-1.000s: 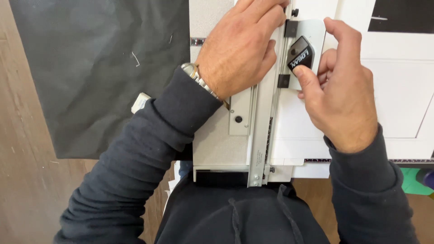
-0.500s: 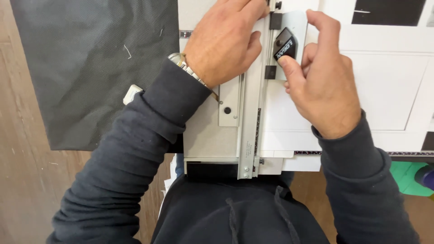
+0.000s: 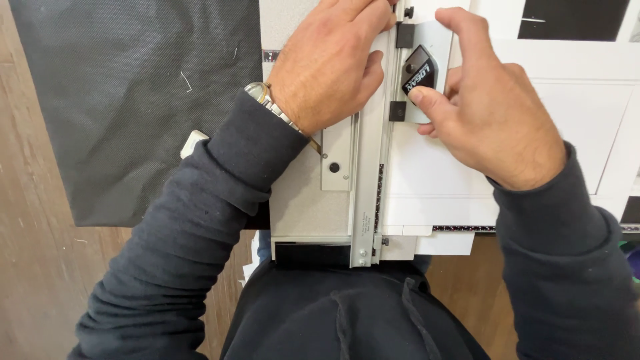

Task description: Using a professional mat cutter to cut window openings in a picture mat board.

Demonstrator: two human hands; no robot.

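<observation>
A grey mat cutter board [image 3: 300, 207] lies in front of me, with a metal guide rail [image 3: 369, 180] running away from my body. My left hand [image 3: 327, 60] presses flat on the rail and board near the top, a metal watch [image 3: 267, 100] on its wrist. On the rail's right side sits a grey cutting head [image 3: 427, 73] with a black handle, and my right hand [image 3: 490, 113] grips it, thumb on the black part. White mat board [image 3: 433, 173] lies under the rail to the right.
A large black sheet [image 3: 133, 100] covers the wooden floor [image 3: 33, 267] to the left. White boards [image 3: 587, 120] and a black panel [image 3: 573, 17] lie to the right. A green object [image 3: 630, 257] shows at the right edge.
My view has shifted, so board and hands sit a little lower and left in frame. Both hands keep their hold; whether the cutting head slid along the rail is unclear.
</observation>
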